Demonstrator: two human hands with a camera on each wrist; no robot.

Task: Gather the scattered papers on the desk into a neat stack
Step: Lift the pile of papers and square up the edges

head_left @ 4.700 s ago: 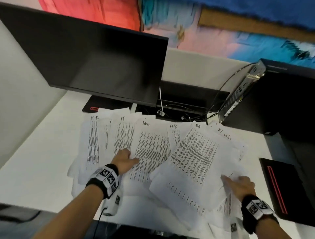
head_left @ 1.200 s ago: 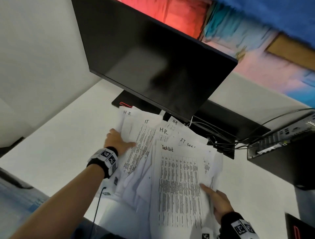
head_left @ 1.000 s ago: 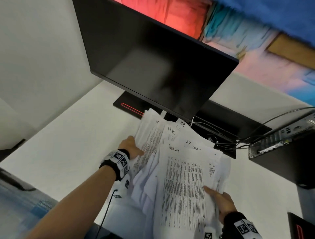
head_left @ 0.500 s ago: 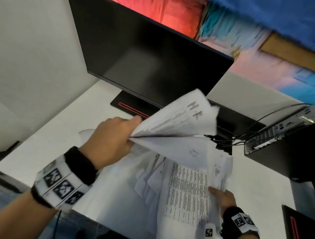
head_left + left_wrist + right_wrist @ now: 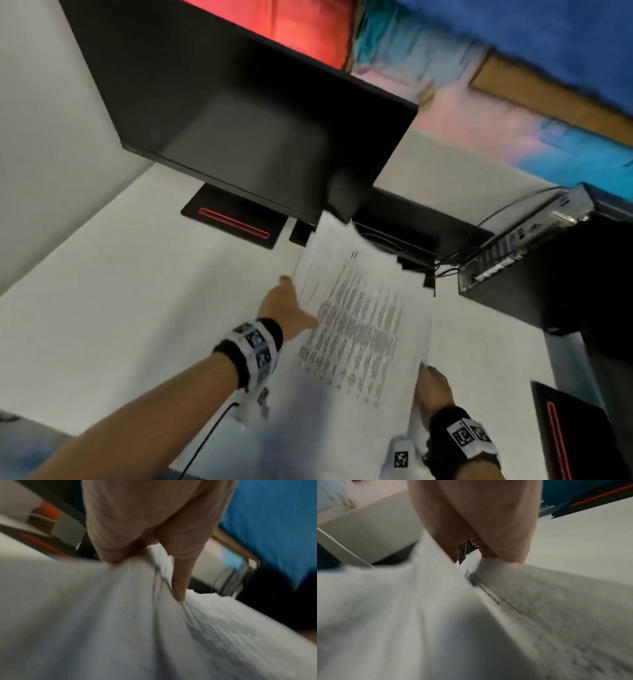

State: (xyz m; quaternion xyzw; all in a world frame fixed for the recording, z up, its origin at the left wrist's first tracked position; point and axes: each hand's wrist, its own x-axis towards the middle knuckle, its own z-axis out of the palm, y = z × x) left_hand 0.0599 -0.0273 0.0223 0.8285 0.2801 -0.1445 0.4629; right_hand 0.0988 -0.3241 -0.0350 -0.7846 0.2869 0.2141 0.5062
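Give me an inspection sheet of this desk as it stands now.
Surface: white desk, bare at left.
Job's things: papers bunched in one uneven pile, edges not squared.
Clutter: black pad with red stripe at right.
Hands: left hand grips the pile's left edge; right hand grips its near right edge.
Cables: black cables behind the pile.
Surroundings: dark monitor, small computer, colourful wall.

An office: desk (image 5: 102, 308) with monitor (image 5: 239, 113) (and computer (image 5: 534, 253)).
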